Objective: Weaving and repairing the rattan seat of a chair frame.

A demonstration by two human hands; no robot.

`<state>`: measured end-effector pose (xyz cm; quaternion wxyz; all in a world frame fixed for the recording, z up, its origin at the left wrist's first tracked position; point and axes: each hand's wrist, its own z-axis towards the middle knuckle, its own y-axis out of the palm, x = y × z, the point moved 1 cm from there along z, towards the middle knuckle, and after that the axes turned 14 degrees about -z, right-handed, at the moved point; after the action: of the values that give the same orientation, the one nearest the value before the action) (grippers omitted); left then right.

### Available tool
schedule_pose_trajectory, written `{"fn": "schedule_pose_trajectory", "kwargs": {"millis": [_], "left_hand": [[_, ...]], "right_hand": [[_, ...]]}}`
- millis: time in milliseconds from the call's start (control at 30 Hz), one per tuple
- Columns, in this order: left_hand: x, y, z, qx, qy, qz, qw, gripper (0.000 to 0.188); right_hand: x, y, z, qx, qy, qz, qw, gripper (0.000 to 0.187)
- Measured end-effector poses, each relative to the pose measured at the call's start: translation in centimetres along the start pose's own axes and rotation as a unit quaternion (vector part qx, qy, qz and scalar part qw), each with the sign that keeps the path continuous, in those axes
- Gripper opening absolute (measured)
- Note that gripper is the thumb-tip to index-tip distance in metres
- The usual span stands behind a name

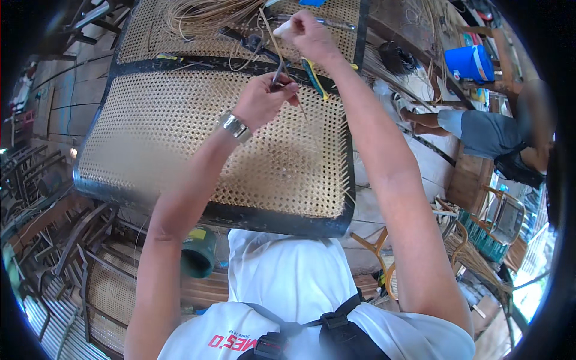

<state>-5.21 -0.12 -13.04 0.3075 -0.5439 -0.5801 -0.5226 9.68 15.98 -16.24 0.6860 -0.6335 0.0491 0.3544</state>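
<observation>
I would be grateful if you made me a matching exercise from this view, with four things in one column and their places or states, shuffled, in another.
Column one
1. Left hand
2. Right hand
3. Blue bucket
4. Coil of cane strands

Column two
A. Off to the right of the cane panel
B. Has a silver watch at its wrist
C. Lies on the far part of the cane panel
D. Farther from the body than the other hand

Right pairs: 1-B, 2-D, 3-A, 4-C
</observation>
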Motion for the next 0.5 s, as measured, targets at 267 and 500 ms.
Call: {"fn": "schedule_pose_trajectory", "kwargs": {"millis": [267, 500], "left_hand": [[0.4, -0.7, -0.5, 0.003, 0.041, 0.009, 0.999, 0.014], [3.9, 1.8, -2.5, -0.029, 0.069, -0.026, 0.997, 0.012]], "right_hand": [[-1.9, -13.1, -17.7, -0.284, 0.153, 0.320, 0.891, 0.032], [-4.0, -11.8, -23.5, -0.388, 0.164, 0.348, 0.837, 0.045]]}}
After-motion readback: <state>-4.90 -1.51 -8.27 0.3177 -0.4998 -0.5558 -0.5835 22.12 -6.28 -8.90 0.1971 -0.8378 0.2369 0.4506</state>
